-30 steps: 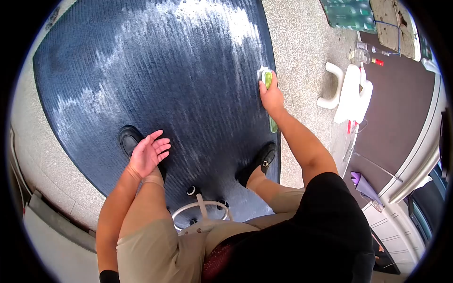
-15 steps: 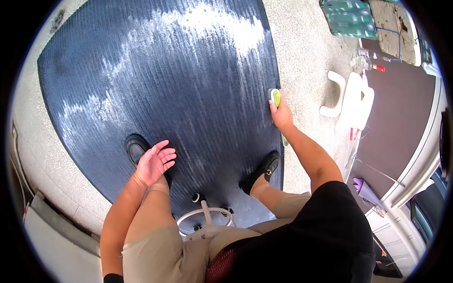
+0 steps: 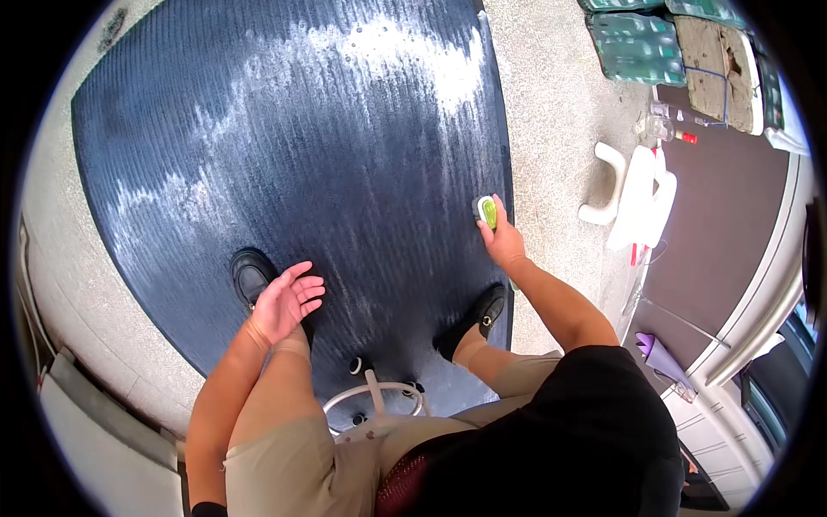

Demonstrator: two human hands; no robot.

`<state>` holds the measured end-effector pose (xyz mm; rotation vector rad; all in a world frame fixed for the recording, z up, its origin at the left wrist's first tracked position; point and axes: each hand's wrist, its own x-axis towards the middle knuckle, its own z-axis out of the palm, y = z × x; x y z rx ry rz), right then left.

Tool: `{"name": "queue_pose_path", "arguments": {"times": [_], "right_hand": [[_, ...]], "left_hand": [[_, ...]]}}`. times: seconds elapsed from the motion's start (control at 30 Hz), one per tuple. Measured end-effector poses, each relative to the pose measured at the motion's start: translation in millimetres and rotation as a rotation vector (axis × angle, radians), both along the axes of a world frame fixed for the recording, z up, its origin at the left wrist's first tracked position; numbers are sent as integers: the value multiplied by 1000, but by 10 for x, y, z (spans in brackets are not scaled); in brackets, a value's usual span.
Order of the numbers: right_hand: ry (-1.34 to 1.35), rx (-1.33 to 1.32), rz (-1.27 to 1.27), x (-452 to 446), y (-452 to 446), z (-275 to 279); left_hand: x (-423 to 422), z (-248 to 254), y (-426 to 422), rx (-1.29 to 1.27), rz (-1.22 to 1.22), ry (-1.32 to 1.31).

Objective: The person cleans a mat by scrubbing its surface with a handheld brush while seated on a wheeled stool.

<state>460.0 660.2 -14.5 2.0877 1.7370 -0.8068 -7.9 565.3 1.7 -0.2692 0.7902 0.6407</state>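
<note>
A dark blue ribbed mat [image 3: 345, 172] with white foamy streaks lies on the floor. My right hand [image 3: 502, 239] is closed round a green and white brush [image 3: 490, 213], which rests on the mat near its right edge. The brush's bristles are mostly hidden beneath it. My left hand [image 3: 289, 303] hangs above my left knee, palm up with its fingers apart, holding nothing. Beside it is my black left shoe [image 3: 252, 277]; the right shoe [image 3: 488, 312] stands on the mat below the brush.
Between my legs is a wheeled stool base [image 3: 376, 395]. On the right are a white plastic bottle [image 3: 636, 202], a curved white piece [image 3: 606, 185], clear bottles [image 3: 656, 127], green bottle packs [image 3: 639, 47] and a purple wrapped item [image 3: 665, 360]. A grey panel [image 3: 103, 448] stands lower left.
My right hand has drawn the brush down along the mat's right edge, closer to my right shoe. My left hand has barely moved, and the view has shifted slightly.
</note>
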Motion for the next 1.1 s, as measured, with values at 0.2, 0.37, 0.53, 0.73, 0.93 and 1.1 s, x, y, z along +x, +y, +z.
{"name": "queue_pose_path", "arguments": {"times": [0.2, 0.37, 0.53, 0.73, 0.93, 1.1], "right_hand": [[-93, 164, -49, -957, 1712, -9], [-88, 206, -67, -1043, 2002, -51], [-38, 102, -94, -539, 719, -12], [-89, 185, -83, -948, 2122, -174], [-71, 255, -107, -1049, 2316, -210], [31, 101, 85, -631, 651, 52]], "left_hand": [[6, -6, -14, 22, -8, 13], [9, 6, 34, 13, -28, 23], [-14, 0, -30, 28, 23, -7], [-2, 3, -2, 7, -5, 8], [22, 7, 28, -2, -17, 29], [-4, 38, 7, -5, -9, -3]]}}
